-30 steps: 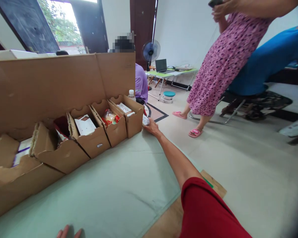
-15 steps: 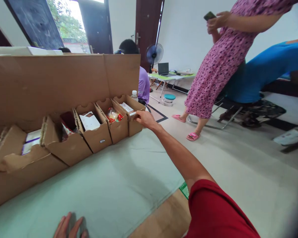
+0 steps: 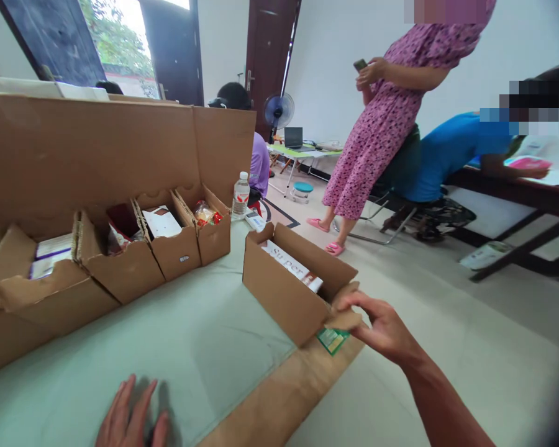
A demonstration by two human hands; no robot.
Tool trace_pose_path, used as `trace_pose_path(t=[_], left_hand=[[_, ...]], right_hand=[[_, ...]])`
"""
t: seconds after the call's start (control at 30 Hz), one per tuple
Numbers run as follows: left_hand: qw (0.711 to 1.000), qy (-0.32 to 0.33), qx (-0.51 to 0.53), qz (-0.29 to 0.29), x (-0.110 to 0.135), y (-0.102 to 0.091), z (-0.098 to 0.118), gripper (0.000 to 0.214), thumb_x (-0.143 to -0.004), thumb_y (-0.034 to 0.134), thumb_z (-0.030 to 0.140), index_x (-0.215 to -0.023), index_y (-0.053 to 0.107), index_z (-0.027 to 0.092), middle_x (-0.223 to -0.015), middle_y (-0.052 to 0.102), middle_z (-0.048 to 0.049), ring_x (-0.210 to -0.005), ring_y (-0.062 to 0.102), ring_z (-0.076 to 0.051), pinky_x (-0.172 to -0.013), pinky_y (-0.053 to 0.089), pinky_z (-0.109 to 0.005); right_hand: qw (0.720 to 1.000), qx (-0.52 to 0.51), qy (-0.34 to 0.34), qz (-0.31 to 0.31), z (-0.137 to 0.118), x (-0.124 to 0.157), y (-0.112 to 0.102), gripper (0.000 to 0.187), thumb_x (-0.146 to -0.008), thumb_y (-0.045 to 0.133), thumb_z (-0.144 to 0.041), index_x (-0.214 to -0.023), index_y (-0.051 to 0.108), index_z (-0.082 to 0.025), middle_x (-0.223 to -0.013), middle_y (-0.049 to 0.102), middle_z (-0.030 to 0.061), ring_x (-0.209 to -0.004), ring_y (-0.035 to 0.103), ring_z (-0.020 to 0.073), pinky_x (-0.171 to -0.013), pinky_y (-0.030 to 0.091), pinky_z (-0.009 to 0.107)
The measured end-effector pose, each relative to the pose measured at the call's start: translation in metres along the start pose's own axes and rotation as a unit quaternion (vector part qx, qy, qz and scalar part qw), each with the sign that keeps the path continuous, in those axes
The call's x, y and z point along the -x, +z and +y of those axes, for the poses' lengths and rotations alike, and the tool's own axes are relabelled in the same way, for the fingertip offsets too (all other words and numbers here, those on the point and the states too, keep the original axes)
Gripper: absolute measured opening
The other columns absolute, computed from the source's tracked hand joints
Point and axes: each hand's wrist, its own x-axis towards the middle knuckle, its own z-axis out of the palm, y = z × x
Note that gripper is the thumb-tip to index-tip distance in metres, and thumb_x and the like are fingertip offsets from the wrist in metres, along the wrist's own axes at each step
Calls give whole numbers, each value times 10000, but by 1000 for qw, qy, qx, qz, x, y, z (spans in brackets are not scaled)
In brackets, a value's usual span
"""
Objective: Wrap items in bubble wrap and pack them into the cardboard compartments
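My right hand (image 3: 377, 326) pinches the near end flap of a narrow cardboard box (image 3: 282, 292) at the right edge of the table. Inside that box lies a white carton (image 3: 292, 266) with "Super" lettering. A green packet (image 3: 333, 340) shows partly beneath the box's near end. Palm down with fingers apart, my left hand (image 3: 133, 415) rests over the pale green tabletop cover (image 3: 177, 338) and holds nothing. To the left, a row of similar cardboard boxes (image 3: 214, 242) holds red-wrapped snacks (image 3: 205, 214), a white packet (image 3: 162, 221) and other goods.
Behind the row rises a tall cardboard panel (image 3: 121, 146). A water bottle (image 3: 241, 195) and a small white box (image 3: 255, 220) stand at the far table end. On the right, one person in a pink dress (image 3: 368, 146) stands and another in blue (image 3: 447, 155) sits.
My right hand has pulled the end box out of the row, towards me and to the right. The bottle and small white box behind it now show more fully. My left hand stays nearly in place.
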Motion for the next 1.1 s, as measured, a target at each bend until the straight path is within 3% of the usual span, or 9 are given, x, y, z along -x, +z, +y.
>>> trace_pose_path(t=[0.1, 0.17, 0.23, 0.3, 0.47, 0.63, 0.83, 0.97, 1.1], left_hand=[[995, -14, 70, -71, -24, 1, 34, 488, -929, 579, 357, -1402, 572, 238, -1564, 489, -143, -1384, 535, -354, -1122, 483, -553], [984, -56, 128, -110, -48, 9, 69, 598, -932, 559, 336, -1510, 461, 217, -1607, 440, -154, -1463, 453, -336, -1185, 414, -567], [967, -63, 211, -129, -78, 23, 105, 701, -898, 583, 309, -1562, 390, 192, -1622, 419, -167, -1517, 379, -330, -1224, 361, -560], [941, -72, 294, -153, -110, 40, 135, 778, -859, 612, 286, -1584, 352, 184, -1659, 364, -162, -1555, 308, -331, -1255, 301, -556], [850, -91, 477, -207, -159, 67, 172, 837, -778, 684, 311, -1551, 391, 189, -1586, 474, -153, -1485, 409, -355, -1198, 381, -531], [845, -164, 486, -149, -133, 53, 151, 805, -817, 651, 300, -1559, 360, 188, -1536, 508, -165, -1400, 509, -331, -1097, 496, -468], [866, -287, 409, -20, -95, -2, 90, 717, -869, 625, 323, -1537, 379, 239, -1494, 532, -124, -1326, 569, -262, -1087, 510, -420], [874, -328, 356, 38, -105, -31, 57, 690, -849, 649, 300, -1499, 425, 243, -1412, 587, -99, -1244, 612, -224, -1080, 501, -381], [876, -329, 345, 68, -127, -38, 33, 711, -811, 648, 273, -1488, 433, 229, -1358, 615, -96, -1190, 623, -211, -1057, 505, -363]], right_hand=[[995, -66, 69, 12, 14, 50, -14, 210, -715, 777, -430, -895, 721, -338, -853, 735, 68, -726, 699, 274, -642, 562, 386], [988, -114, 96, 50, 24, 70, -12, 455, -720, 800, -473, -1150, 693, -370, -1080, 750, 98, -887, 735, 303, -742, 595, 412], [978, -160, 107, 82, 32, 81, -2, 784, -738, 796, -517, -1455, 492, -422, -1344, 680, 113, -1086, 723, 325, -865, 602, 454], [974, -173, 124, 78, 36, 86, 15, 919, -740, 799, -547, -1543, 371, -421, -1430, 635, 125, -1173, 700, 343, -932, 593, 506], [981, -82, 167, 59, 33, 75, 58, 511, -720, 813, -580, -1132, 711, -297, -1156, 770, 145, -1088, 728, 396, -950, 589, 581], [986, -115, 117, -6, 16, 41, 83, 322, -801, 750, -523, -993, 766, -265, -1067, 805, 112, -1034, 747, 374, -942, 598, 540], [968, -208, 32, -134, -15, -41, 150, 398, -756, 790, -450, -1079, 723, -227, -1104, 780, 86, -1049, 722, 328, -935, 590, 482], [953, -249, -21, -171, -45, -96, 210, 465, -748, 768, -389, -1164, 653, -216, -1159, 741, 83, -1027, 701, 273, -886, 592, 412], [945, -281, -37, -163, -63, -116, 255, 491, -765, 717, -375, -1226, 617, -235, -1192, 724, 65, -1029, 682, 244, -872, 580, 374]])
